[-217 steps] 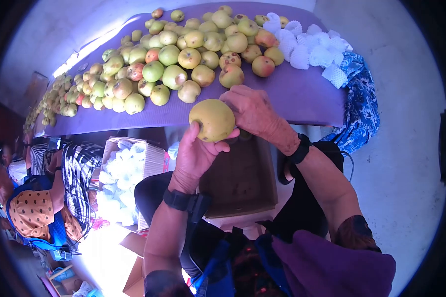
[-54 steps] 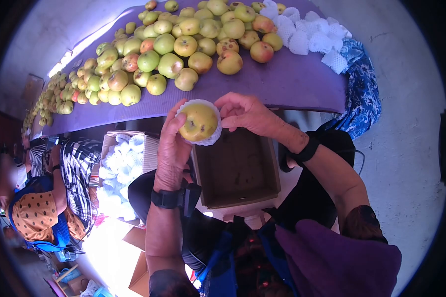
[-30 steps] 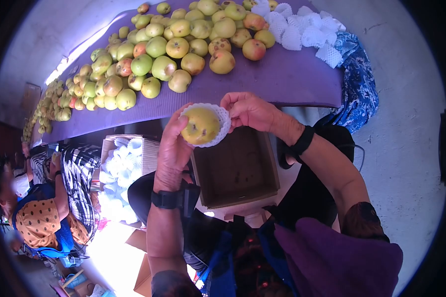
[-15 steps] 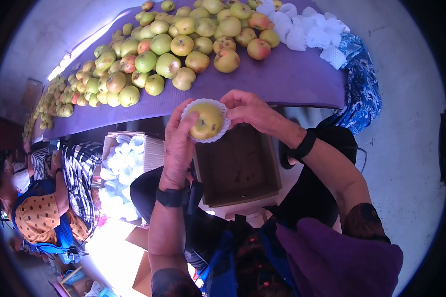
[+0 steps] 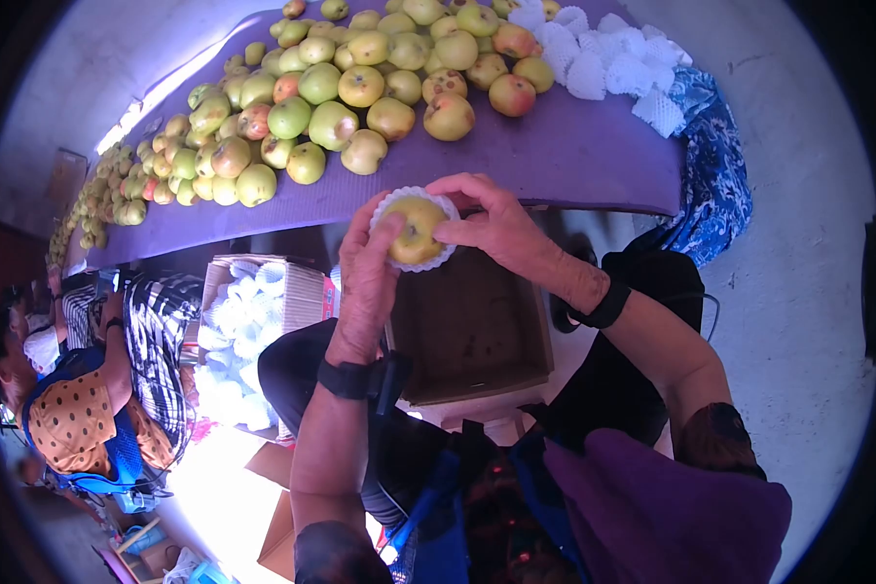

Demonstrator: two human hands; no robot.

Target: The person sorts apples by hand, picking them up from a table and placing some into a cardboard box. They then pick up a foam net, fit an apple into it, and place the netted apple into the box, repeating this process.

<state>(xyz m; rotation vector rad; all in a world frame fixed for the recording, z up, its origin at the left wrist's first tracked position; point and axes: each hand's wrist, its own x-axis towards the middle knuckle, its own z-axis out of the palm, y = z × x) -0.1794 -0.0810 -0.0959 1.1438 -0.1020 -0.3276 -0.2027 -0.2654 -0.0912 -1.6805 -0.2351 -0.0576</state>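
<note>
A yellow-green apple [image 5: 418,239] sits in a white foam net [image 5: 442,201], whose scalloped edge rings it. My left hand [image 5: 368,268] grips apple and net from the left, thumb on the apple's face. On the right side, my right hand [image 5: 501,232] has its thumb at the apple's face and its fingers around the net's upper edge. Both are over the near edge of a purple-covered table [image 5: 574,161], above an open cardboard box [image 5: 472,331]. Many green, yellow and reddish apples [image 5: 318,84] lie piled on the table.
White foam nets [image 5: 613,63] lie at the table's right end, beside blue patterned cloth [image 5: 706,161]. More nets [image 5: 243,326] fill a carton [image 5: 304,297] left of my knees. Another person [image 5: 73,414] sits at the far left.
The apple and its net have shifted slightly right in my hands. My right thumb has moved from the net's edge onto the apple's face.
</note>
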